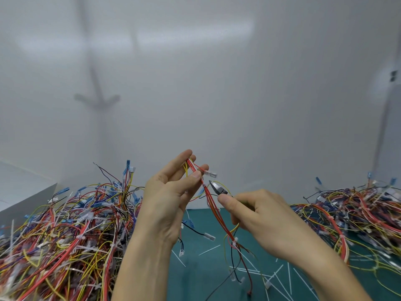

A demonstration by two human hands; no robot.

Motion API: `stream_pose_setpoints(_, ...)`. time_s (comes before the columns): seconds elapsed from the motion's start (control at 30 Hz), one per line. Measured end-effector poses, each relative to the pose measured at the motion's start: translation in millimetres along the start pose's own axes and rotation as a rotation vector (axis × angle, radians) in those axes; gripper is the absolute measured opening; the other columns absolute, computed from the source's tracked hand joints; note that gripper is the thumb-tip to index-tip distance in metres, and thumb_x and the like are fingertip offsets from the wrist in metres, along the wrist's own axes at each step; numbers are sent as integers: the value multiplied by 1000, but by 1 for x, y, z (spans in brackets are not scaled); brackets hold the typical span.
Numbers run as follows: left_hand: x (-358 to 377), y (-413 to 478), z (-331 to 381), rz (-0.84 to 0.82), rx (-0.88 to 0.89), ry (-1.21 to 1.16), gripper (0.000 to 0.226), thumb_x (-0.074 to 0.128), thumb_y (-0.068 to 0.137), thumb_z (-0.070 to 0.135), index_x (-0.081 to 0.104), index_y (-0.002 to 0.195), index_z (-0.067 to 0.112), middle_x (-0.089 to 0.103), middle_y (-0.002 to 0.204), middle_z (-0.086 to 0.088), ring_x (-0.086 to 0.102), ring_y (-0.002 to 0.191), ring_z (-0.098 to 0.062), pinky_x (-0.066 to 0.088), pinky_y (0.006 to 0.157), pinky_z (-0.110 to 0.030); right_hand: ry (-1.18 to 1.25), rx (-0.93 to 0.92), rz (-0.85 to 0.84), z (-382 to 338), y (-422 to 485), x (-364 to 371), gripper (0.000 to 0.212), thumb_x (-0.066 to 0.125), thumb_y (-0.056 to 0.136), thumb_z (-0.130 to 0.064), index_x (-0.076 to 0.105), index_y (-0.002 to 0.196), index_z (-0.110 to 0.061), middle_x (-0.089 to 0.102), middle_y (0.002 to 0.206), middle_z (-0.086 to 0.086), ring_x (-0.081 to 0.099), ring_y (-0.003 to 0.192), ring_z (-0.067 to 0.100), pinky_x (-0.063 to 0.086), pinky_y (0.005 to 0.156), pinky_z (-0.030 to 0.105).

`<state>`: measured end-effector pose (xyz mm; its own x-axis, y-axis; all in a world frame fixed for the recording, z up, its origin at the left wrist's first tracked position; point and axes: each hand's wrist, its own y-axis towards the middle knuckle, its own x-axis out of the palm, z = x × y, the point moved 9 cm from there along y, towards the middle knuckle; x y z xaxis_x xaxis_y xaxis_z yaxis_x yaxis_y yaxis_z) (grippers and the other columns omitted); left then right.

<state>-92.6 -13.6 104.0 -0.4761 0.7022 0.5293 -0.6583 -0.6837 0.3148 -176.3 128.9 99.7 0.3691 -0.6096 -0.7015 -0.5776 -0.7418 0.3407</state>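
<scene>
Nearly: steel cutters (218, 188) sit just right of your slanting red wire bundle (213, 208).
Your left hand (167, 198) pinches it; your right hand (267, 220) grips them.

Red and yellow wire bundle (217, 211) — teal mat (208, 263), white cut ties (280, 285) — silver cutters (218, 187).

Open mat (195, 283) lane between left heap (65, 235) and right heap (358, 213); wire bundle (218, 213) hangs mid-lane, seemingly loose cut ties (303, 279) below.
</scene>
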Motion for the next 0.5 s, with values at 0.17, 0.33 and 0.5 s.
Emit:
stream_pose_setpoints(0.17,-3,0,0,17,-6,-23,47,59,81,-16,63,123,5,73,115,-7,74,93,-19,56,65,-17,44,46,10,12,2,1,68,37,86,-75,64,63,-17,62,56,0,46,44,4,43,57,29)
stream_pose_setpoints(0.33,-5,0,1,54,3,-46,46,63,77,-12,65,121,4,71,118,-13,75,91,-19,57,66,-19,122,88,92,16,3,-8,78,30,68,-86,66,70,-16,62,55,-7,50,47,4,41,58,29)
stream_pose_setpoints(0.5,-7,0,1,68,13,-60,49,65,75,-10,64,121,4,70,118,-14,74,93,-21,59,70,-20,216,78,95,19,5,-9,44,64,73,-68,69,78,-24,52,52,-12,43,49,5,41,59,29)
